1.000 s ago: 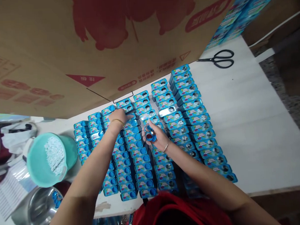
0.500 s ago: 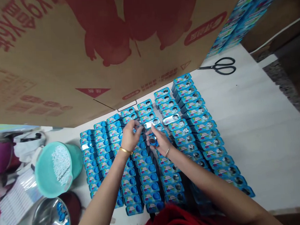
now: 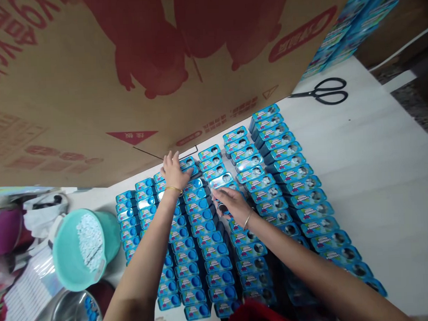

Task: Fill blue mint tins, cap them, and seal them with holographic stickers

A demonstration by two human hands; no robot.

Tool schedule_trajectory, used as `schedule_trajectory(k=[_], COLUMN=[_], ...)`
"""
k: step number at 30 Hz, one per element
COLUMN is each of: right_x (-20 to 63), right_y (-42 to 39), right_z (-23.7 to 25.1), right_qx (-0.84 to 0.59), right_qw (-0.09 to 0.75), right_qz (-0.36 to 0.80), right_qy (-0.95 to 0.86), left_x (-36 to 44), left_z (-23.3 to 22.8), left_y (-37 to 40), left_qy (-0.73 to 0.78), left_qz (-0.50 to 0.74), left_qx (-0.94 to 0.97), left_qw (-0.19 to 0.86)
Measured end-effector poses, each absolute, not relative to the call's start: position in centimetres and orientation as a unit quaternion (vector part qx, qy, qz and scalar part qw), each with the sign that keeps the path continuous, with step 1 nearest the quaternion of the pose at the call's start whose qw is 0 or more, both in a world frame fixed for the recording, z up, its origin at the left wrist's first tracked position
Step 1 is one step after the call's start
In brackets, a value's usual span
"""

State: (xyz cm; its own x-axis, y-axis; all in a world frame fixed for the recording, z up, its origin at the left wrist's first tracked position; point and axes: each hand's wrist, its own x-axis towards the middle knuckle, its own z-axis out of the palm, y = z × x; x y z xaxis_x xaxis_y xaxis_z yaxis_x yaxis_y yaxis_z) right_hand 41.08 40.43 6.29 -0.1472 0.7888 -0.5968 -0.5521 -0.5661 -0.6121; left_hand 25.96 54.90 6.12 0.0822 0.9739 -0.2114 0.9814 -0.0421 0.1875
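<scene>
Rows of small blue printed tins (image 3: 213,251) stand on the white table, their tops facing up. Several in the left rows have a blue round cap, while those on the right show a round opening. My left hand (image 3: 175,174) lies over the far end of a row near the carton, fingers spread, its thumb by a tin. To the right of it, my right hand (image 3: 234,204) curls around a blue tin whose dark round opening (image 3: 223,207) shows below the fingers. Much of that tin is hidden by the hand.
A big printed carton (image 3: 211,99) stands behind the tins. Black scissors (image 3: 329,91) lie at the right. A turquoise bucket (image 3: 112,231) with white-blue pieces and a steel bowl (image 3: 64,313) with blue caps are at left. More blue packs (image 3: 357,26) are stacked behind.
My left hand has moved left and away, from beside the right hand to the row's far end, and its fingers have spread. My right hand stays around the tin, turned more palm-down.
</scene>
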Motion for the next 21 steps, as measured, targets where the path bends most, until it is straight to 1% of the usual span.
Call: schedule_trajectory(k=[3,7,13,19,21], right_x=[41.1,40.7,39.6,39.0,39.1], right_y=[40.5,40.8,41.3,41.1,40.9], right_z=[6.3,5.9,5.1,5.4,5.5], right_qx=[-0.467,-0.461,-0.498,-0.526,-0.532], right_qw=[0.443,0.44,0.439,0.414,0.402], right_qz=[0.75,0.745,0.693,0.678,0.676], right_qy=[-0.15,-0.198,-0.281,-0.304,-0.314], left_x=[26.6,27.0,27.4,27.5,27.7], left_z=[6.3,6.8,6.3,6.1,6.8], left_y=[56.4,56.9,55.4,55.9,55.8], left_qy=[0.707,0.704,0.696,0.709,0.701], left_qz=[-0.128,-0.191,-0.173,-0.175,-0.142], left_qx=[0.674,0.665,0.684,0.664,0.682], left_qw=[0.171,0.16,0.133,0.16,0.156])
